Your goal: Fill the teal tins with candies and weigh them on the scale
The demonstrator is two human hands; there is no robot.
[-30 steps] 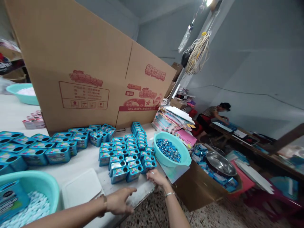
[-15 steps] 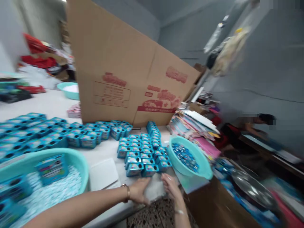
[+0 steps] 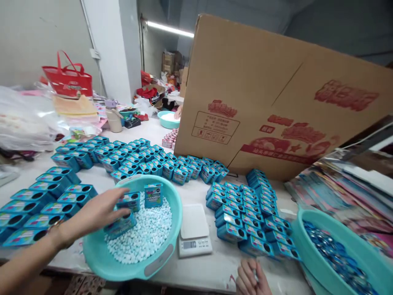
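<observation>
My left hand (image 3: 106, 209) reaches over the turquoise basin (image 3: 101, 262) of small pale-blue candies (image 3: 144, 241). Its thumb and fingers are apart beside a blue box (image 3: 131, 201) with a round dark opening; I see no firm grip on it. Another blue box (image 3: 121, 225) lies tilted under the hand, and a third blue box (image 3: 153, 196) stands in the candies by the far rim. My right hand (image 3: 251, 277) is closed at the table's front edge, near rows of blue boxes (image 3: 231, 233). Whatever its curled fingers hold is too small to make out.
Right of the basin sits a white digital scale (image 3: 195, 227). A second turquoise basin (image 3: 330, 254) holds shiny blue round pieces. Many blue boxes (image 3: 46, 196) cover the table's left side. Behind them rises a large cardboard box (image 3: 260, 90).
The view has swung left. My left hand has moved from the table's front edge to above the candy basin. My right hand stays near the front edge, its fingers now curled.
</observation>
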